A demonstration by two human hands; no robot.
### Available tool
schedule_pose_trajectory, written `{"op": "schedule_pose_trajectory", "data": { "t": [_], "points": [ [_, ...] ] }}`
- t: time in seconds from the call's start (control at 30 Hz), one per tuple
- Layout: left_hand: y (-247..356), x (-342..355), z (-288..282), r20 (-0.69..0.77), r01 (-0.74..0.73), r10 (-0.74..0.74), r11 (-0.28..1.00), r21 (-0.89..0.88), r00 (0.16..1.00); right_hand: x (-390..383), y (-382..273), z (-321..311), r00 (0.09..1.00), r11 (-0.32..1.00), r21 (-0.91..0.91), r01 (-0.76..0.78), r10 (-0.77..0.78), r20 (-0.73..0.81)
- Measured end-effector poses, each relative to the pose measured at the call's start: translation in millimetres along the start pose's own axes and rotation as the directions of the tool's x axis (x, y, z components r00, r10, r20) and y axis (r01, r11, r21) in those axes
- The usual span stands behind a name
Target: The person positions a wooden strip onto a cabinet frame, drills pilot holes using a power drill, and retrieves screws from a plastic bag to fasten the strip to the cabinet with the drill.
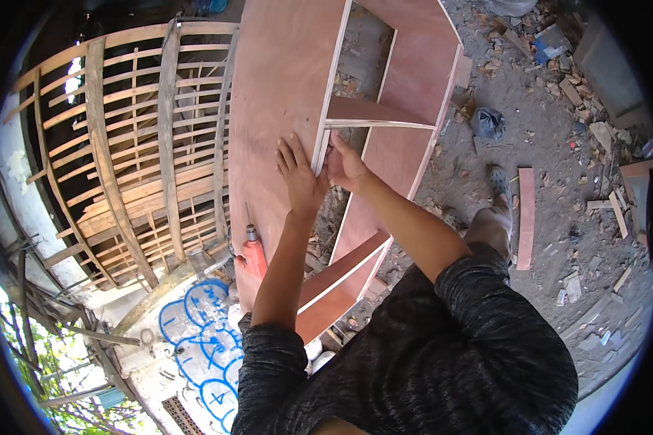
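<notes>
A reddish plywood cabinet frame (pixel 283 80) with open compartments stands in front of me. My left hand (pixel 297 174) lies flat on its broad outer panel, fingers spread, right beside the panel's pale edge (pixel 330 94). My right hand (pixel 345 165) presses against the inner side of that same edge, just below where a shelf board (pixel 374 114) meets it. Whether the right hand holds a small item is hidden. A red power tool (pixel 252 257) rests on the panel below my left forearm.
A weathered wooden lattice frame (pixel 138 152) stands to the left. Dirt ground on the right is littered with wood offcuts (pixel 526 217), a dark bag (pixel 488 123) and scraps. My foot in a sandal (pixel 499 181) stands there. A wall with blue graffiti (pixel 203 341) is at lower left.
</notes>
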State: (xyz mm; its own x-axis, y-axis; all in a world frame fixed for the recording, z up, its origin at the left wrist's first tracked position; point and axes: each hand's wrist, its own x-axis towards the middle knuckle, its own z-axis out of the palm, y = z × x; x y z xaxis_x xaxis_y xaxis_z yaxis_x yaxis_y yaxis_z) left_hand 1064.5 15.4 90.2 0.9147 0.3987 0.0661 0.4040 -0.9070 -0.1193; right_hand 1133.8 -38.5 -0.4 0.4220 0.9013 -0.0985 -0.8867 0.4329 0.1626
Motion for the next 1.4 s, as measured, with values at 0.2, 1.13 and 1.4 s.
{"op": "schedule_pose_trajectory", "data": {
  "t": [0.2, 1.13, 1.4],
  "points": [
    [0, 2, 4, -0.005, -0.032, 0.031, 0.997, -0.069, 0.999, 5, 10, 5, 0.999, 0.991, 0.126, -0.033, 0.034, -0.010],
    [-11, 0, 11, -0.084, -0.031, 0.030, 1.000, -0.004, 0.996, 24, 47, 6, 0.893, 0.951, 0.014, 0.309, -0.285, -0.348],
    [-14, 1, 12, -0.073, -0.014, 0.013, 1.000, -0.005, 0.997, 24, 42, 4, 0.978, 0.957, 0.222, 0.185, -0.157, -0.139]
  ]
}}
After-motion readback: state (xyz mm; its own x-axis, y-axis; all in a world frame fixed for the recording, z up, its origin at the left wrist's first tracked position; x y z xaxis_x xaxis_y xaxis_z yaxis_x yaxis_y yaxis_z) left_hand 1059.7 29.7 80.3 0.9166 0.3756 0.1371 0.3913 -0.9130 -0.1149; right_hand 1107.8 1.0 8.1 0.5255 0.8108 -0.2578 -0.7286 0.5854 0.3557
